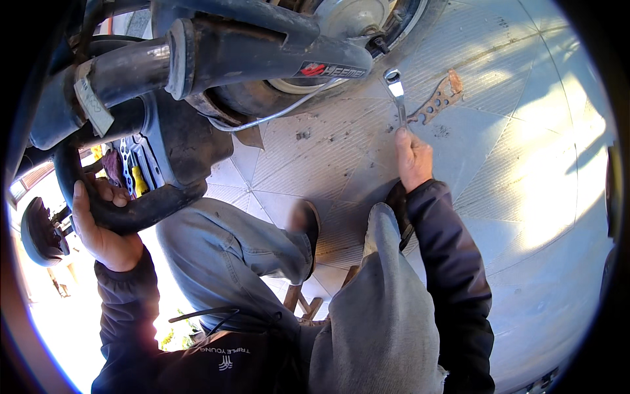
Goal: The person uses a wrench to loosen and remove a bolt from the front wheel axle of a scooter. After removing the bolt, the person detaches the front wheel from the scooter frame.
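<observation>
My right hand is closed round the lower end of a ring spanner, whose ring end points away from me, close to the wheel. A rusty perforated metal strip lies on the floor just right of the spanner. At the left, my left hand is wrapped round a thick black curved bar on the vehicle. Beyond the spanner's ring, an axle bolt sticks out at the wheel hub.
A thick black arm of the vehicle spans the upper left. Below it hangs a grey cable. Several tools, including a yellow-handled one, sit behind the bar. Sunlit floor tiles extend right. Wooden legs show between my knees.
</observation>
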The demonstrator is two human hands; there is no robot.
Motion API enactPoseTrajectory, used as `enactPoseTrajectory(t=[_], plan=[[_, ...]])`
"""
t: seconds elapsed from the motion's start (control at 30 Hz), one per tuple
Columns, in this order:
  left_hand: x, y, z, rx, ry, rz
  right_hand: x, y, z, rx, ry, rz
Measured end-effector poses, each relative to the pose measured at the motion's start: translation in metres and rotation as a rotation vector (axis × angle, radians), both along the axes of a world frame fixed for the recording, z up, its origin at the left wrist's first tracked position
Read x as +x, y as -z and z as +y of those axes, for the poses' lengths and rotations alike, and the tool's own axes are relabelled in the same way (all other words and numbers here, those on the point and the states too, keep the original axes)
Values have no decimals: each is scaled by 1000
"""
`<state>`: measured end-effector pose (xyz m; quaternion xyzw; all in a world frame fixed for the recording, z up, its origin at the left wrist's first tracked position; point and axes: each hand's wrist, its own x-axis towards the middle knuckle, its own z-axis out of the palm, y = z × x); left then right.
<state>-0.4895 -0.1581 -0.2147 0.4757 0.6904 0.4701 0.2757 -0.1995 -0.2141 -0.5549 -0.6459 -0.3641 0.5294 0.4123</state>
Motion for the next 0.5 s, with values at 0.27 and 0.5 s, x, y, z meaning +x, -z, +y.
enactPoseTrajectory(t=[0.27,0.5], plan=[[1,1,1,-6,29,13,44,10,54,138,-93,-436],[-1,0,0,-18,20,2,100,12,116,287,-341,-790]])
